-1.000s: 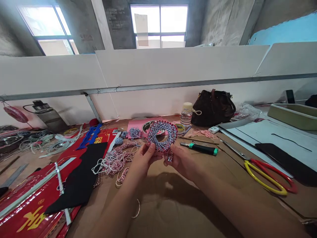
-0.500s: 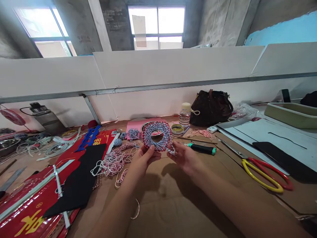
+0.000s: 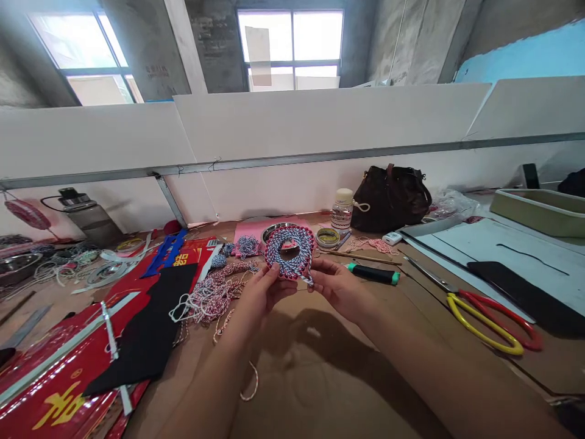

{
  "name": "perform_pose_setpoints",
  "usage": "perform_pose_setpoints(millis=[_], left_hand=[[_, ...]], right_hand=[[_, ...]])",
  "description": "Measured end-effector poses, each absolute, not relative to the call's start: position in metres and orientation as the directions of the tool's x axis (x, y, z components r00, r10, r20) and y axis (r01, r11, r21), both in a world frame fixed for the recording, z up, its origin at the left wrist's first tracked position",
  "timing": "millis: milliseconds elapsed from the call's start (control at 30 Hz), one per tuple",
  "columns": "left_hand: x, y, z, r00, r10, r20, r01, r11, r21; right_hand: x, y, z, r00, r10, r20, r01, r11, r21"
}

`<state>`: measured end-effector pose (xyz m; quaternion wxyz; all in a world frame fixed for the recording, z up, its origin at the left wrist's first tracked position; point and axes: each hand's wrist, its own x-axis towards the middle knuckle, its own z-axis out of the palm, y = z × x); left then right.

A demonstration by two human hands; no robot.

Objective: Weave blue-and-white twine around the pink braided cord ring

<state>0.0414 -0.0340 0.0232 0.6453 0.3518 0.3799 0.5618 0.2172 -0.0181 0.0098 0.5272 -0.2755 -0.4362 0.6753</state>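
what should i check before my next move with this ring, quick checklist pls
1. Left hand gripping the ring: ok, at its lower edge.
2. Right hand at the loose end: ok, though whether it is pinched firmly, cannot tell.
3. Ring's centre open: ok, the bowl shows behind.
4. Scissors out of the hands' way: ok, off to the right.
5. Cutter blade retracted: cannot tell.
6. Cords tidy: not ok, tangled near the left arm.

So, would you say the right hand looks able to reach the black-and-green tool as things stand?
Probably yes: nothing visible blocks the tool, which lies near the right hand, though that hand is at the braided ring.
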Motion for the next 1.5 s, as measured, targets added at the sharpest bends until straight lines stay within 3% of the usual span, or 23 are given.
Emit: perform_pose_setpoints(millis=[300,467,567,733,900,1000,1167,1300,1500], left_hand=[[0.042,-0.043,0.037,0.063,0.990,-0.124,-0.523,0.139,0.841],[0.035,-0.040,0.042,0.036,0.990,-0.135,-0.528,0.134,0.839],[0.028,-0.036,0.040,-0.003,0.993,-0.114,-0.504,0.097,0.858],[0.021,-0.027,0.028,-0.101,0.994,-0.047,-0.227,0.023,0.974],[0.017,-0.019,0.017,-0.091,0.994,-0.056,0.085,0.064,0.994],[0.012,-0.016,0.010,-0.071,0.994,-0.078,0.359,0.099,0.928],[0.006,-0.020,0.004,-0.094,0.994,-0.054,0.693,0.104,0.713],[0.010,-0.028,0.014,-0.087,0.994,0.067,0.784,0.027,0.620],[0.027,-0.033,0.014,0.296,0.913,0.281,0.674,-0.408,0.615]], right_hand=[[0.223,-0.016,0.006,-0.280,0.954,0.109,-0.243,0.039,-0.969],[0.238,-0.007,0.006,-0.363,0.921,0.139,0.168,0.211,-0.963],[0.250,0.002,0.008,-0.423,0.900,0.104,0.281,0.239,-0.929],[0.269,0.007,0.018,-0.569,0.822,0.029,0.352,0.276,-0.895],[0.270,-0.002,0.030,-0.608,0.785,0.116,0.318,0.376,-0.870],[0.266,-0.004,0.031,-0.579,0.792,0.192,0.376,0.468,-0.800],[0.260,0.000,0.025,-0.542,0.806,0.240,0.490,0.535,-0.688],[0.254,0.000,0.020,-0.538,0.809,0.238,0.482,0.527,-0.700],[0.250,-0.002,0.018,-0.447,0.863,0.235,0.413,0.432,-0.802]])
